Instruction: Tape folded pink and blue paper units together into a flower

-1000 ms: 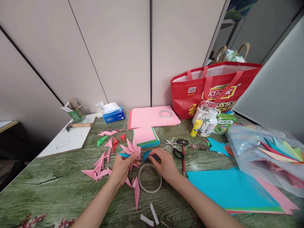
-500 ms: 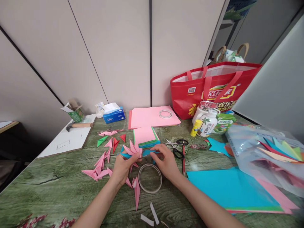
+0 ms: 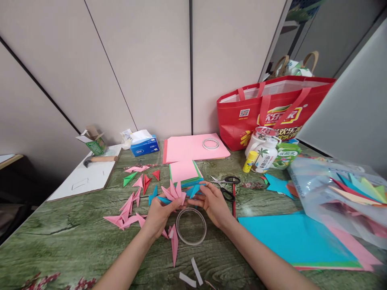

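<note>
My left hand (image 3: pixel 157 213) is closed around a cluster of folded pink and blue paper pieces (image 3: pixel 173 192), held a little above the green table (image 3: pixel 60 245). My right hand (image 3: pixel 214 202) pinches a blue folded piece (image 3: pixel 194 190) against the right side of that cluster. A clear tape ring (image 3: pixel 191 226) lies on the table just below both hands. Loose pink folded pieces (image 3: pixel 128 209) lie to the left of my left hand.
Scissors (image 3: pixel 226 185) and a red pencil (image 3: pixel 234 200) lie right of my right hand. Stacked coloured sheets (image 3: pixel 184 172), pink paper (image 3: pixel 193 147), a blue sheet (image 3: pixel 293 239), a plastic bag of paper (image 3: pixel 347 193), a red shopping bag (image 3: pixel 269 110), bottles (image 3: pixel 266 155), a tissue box (image 3: pixel 144 146) and a clipboard (image 3: pixel 84 177) surround them.
My right hand brought the blue piece left and up until it met the pink cluster. Both hands rose slightly together.
</note>
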A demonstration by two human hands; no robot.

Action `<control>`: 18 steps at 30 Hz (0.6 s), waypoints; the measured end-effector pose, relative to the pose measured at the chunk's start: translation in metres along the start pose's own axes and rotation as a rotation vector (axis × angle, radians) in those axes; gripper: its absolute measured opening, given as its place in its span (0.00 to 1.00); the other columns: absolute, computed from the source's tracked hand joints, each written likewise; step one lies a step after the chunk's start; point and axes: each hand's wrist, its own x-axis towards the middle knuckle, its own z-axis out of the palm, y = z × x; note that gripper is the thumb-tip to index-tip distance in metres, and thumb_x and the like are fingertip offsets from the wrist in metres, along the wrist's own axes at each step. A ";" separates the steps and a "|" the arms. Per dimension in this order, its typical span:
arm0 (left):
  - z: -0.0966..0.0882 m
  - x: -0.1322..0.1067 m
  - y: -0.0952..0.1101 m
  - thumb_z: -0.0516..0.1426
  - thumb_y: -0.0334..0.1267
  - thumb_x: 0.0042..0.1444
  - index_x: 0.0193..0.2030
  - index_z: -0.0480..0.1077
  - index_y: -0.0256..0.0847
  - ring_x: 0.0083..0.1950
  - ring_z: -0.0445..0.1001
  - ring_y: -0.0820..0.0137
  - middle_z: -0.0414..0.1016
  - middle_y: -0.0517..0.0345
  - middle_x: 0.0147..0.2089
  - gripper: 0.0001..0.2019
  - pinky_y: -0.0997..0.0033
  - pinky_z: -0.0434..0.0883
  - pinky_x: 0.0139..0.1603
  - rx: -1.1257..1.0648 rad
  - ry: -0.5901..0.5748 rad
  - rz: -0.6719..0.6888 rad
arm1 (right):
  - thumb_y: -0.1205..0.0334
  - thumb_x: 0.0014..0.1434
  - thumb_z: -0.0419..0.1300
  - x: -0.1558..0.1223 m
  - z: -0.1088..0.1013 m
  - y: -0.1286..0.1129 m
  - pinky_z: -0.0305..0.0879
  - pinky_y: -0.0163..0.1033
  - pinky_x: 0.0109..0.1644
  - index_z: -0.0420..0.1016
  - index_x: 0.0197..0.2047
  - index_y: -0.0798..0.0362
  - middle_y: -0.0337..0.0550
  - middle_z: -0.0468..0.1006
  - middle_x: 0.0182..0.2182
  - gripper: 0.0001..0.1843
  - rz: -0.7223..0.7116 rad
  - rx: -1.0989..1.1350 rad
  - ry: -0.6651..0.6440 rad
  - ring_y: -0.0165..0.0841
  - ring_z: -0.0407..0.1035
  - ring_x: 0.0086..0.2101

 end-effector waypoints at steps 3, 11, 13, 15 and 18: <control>-0.001 0.001 0.000 0.64 0.35 0.42 0.34 0.76 0.35 0.29 0.75 0.71 0.79 0.53 0.30 0.11 0.73 0.73 0.32 -0.002 -0.015 -0.003 | 0.57 0.46 0.64 0.002 -0.003 -0.001 0.73 0.42 0.32 0.61 0.36 0.51 0.34 0.75 0.25 0.17 0.011 0.027 0.028 0.32 0.73 0.26; -0.001 0.002 0.001 0.65 0.36 0.40 0.33 0.75 0.32 0.27 0.76 0.68 0.78 0.52 0.27 0.12 0.74 0.73 0.26 0.052 0.023 -0.042 | 0.59 0.39 0.70 0.001 -0.003 -0.001 0.71 0.44 0.41 0.69 0.35 0.55 0.38 0.77 0.28 0.20 0.028 -0.005 -0.031 0.31 0.73 0.28; -0.001 0.002 0.001 0.65 0.37 0.40 0.33 0.76 0.32 0.30 0.77 0.66 0.79 0.50 0.30 0.12 0.72 0.73 0.28 0.053 0.024 -0.052 | 0.59 0.38 0.70 0.001 -0.003 -0.001 0.70 0.42 0.42 0.71 0.32 0.56 0.40 0.78 0.29 0.19 0.034 -0.041 -0.039 0.31 0.73 0.29; -0.001 0.002 0.001 0.65 0.37 0.40 0.31 0.76 0.32 0.28 0.76 0.69 0.79 0.51 0.28 0.12 0.74 0.73 0.28 0.071 0.037 -0.051 | 0.59 0.38 0.70 0.001 -0.003 -0.001 0.69 0.41 0.42 0.73 0.31 0.57 0.41 0.77 0.29 0.17 0.028 -0.064 -0.051 0.31 0.72 0.30; 0.000 0.002 0.001 0.66 0.37 0.38 0.27 0.75 0.32 0.21 0.71 0.75 0.77 0.54 0.22 0.10 0.79 0.69 0.24 0.089 0.095 -0.043 | 0.59 0.38 0.70 0.000 -0.004 0.000 0.69 0.40 0.40 0.75 0.28 0.56 0.39 0.76 0.29 0.14 0.017 -0.062 -0.051 0.30 0.71 0.31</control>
